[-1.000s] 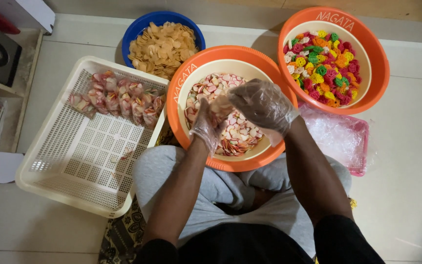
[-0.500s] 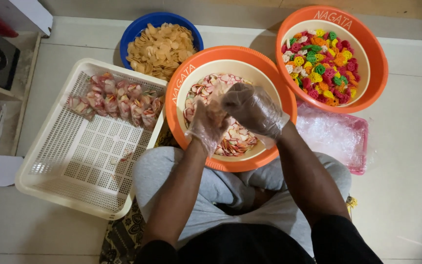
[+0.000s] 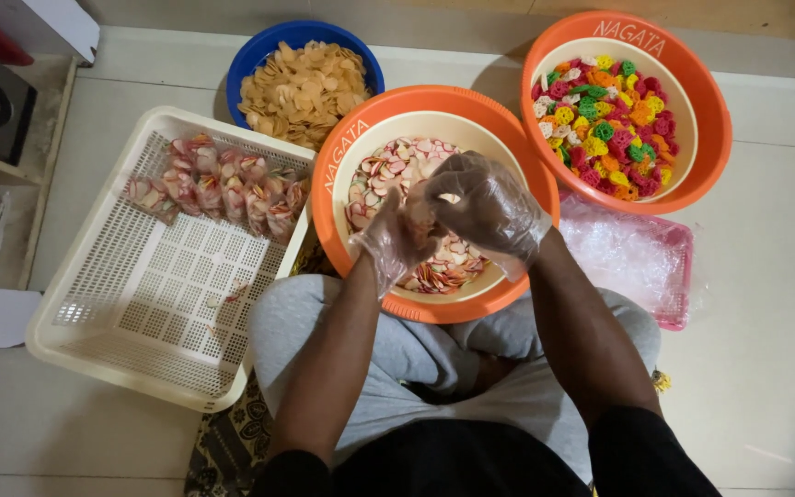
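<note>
Working together above the middle orange basin (image 3: pixel 508 120), both hands wear thin clear plastic gloves. Left hand (image 3: pixel 396 241) is curled, fingers closed round a small clear bag partly hidden between the hands; its contents cannot be made out. Right hand (image 3: pixel 488 207) is bent over it from above, fingertips pinched at the bag's top, touching the left hand. Beneath them, a cream inner bowl (image 3: pixel 361 156) inside the basin holds pink-and-white crackers (image 3: pixel 388 166).

Left of the basin, a cream perforated plastic basket (image 3: pixel 140 304) on the floor carries a row of filled small bags (image 3: pixel 218 189) along its far edge. Behind, a blue bowl (image 3: pixel 250 64) holds plain yellow chips (image 3: pixel 304 87). To the right, a second orange basin (image 3: pixel 710 120) contains multicoloured crackers (image 3: pixel 609 124). A pink tray of clear plastic bags (image 3: pixel 632 258) lies just beside the person's right knee.
</note>
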